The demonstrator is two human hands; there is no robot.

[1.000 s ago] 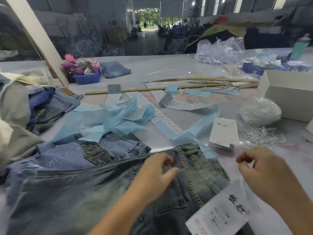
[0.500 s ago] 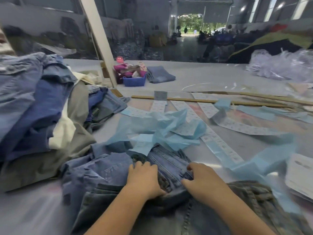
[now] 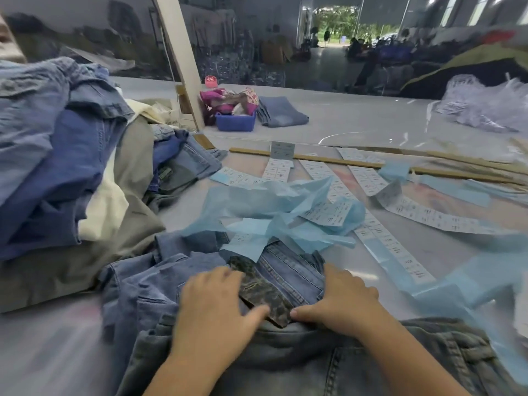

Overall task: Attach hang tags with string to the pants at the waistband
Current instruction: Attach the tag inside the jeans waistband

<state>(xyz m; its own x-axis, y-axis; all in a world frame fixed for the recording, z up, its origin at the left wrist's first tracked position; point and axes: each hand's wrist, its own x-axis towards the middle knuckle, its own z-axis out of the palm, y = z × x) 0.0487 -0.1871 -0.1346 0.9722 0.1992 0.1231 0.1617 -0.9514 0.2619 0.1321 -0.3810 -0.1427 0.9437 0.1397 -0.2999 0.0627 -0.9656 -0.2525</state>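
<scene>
From the head camera I see both hands low in the middle of the frame. My left hand lies flat with its fingers spread out on a pair of blue jeans. My right hand lies flat too, with straight fingers pressing on the same jeans. Neither hand is gripping anything. The two thumbs point at each other and nearly meet.

Between the hands is a dark spotted patch on the jeans. It is long and thin. It runs from the upper left down to the lower right, and its low end sits just by my thumbs. The waistband of these jeans runs the same slanted way, going up toward the middle of the frame.

A second pair of grey jeans fills the bottom of the frame, under my arms. It stretches sideways, left to right.

Crumpled light blue paper sits just above the blue jeans and covers their top edge. White label strips lie across the counter on the right. A big pile of clothes is at the left. A blue bin sits far back, in the upper middle, beside some folded jeans.

I cannot see a hang tag or string here.
</scene>
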